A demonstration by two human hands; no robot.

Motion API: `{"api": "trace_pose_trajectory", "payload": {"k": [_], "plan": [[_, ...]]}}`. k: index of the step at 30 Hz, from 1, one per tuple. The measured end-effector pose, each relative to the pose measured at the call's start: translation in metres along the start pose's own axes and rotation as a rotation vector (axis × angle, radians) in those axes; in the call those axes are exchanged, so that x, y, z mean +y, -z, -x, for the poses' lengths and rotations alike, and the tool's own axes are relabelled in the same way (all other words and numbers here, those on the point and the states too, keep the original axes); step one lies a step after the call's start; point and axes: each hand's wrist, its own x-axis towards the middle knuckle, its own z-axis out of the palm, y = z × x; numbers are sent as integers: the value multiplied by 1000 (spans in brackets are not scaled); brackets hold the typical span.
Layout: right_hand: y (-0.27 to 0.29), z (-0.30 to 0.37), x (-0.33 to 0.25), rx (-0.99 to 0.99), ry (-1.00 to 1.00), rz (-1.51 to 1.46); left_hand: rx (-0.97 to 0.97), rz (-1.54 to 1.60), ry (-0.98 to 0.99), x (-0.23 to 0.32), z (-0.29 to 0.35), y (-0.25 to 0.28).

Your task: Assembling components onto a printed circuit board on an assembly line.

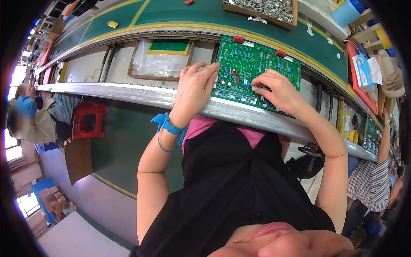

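Note:
A green circuit board (252, 64) populated with small parts lies across the metal rails in front of me. Along its far edge are red and white parts; blue and white ones dot its surface. My left hand (193, 89) rests at the board's left edge, fingers stretched and apart, holding nothing. A blue wrist strap (173, 125) with a cord circles that wrist. Over the near middle of the board, my right hand (280, 91) pinches a small white component (255, 88) between thumb and fingertips, close to the board's surface. Its exact kind is too small to tell.
Beyond the rails runs a green belt (171, 16) carrying a cardboard box (291, 21) of small metal parts. Left of the board sits a tray with plastic bags (150, 62). A red stool (87, 120) stands lower left. Co-workers are at both sides.

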Motion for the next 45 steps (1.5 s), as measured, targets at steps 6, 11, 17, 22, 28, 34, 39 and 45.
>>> {"api": "trace_pose_trajectory", "payload": {"k": [6, 11, 17, 22, 28, 34, 39, 45], "plan": [[-4, 1, 0, 34, 12, 1, -46, 33, 7, 0, 1, -2], [-7, 1, -2, 75, 53, 14, -43, 40, 3, -1, 1, -3], [-9, 1, 1, 66, 100, 112, -48, 53, 2, -4, -1, -4], [-15, 4, -2, 142, 184, 194, -9, 59, -16, -3, -2, -1], [-13, 10, -2, 177, 244, 198, -57, 41, -22, -9, -5, 2], [10, 20, -11, 226, 273, 156, 15, 14, -106, -32, -44, 21], [23, 31, 2, 288, 160, 156, 83, -55, -123, -73, -88, 31], [34, 33, 23, 349, 34, 187, 78, -163, -108, -123, -141, 29]]}}
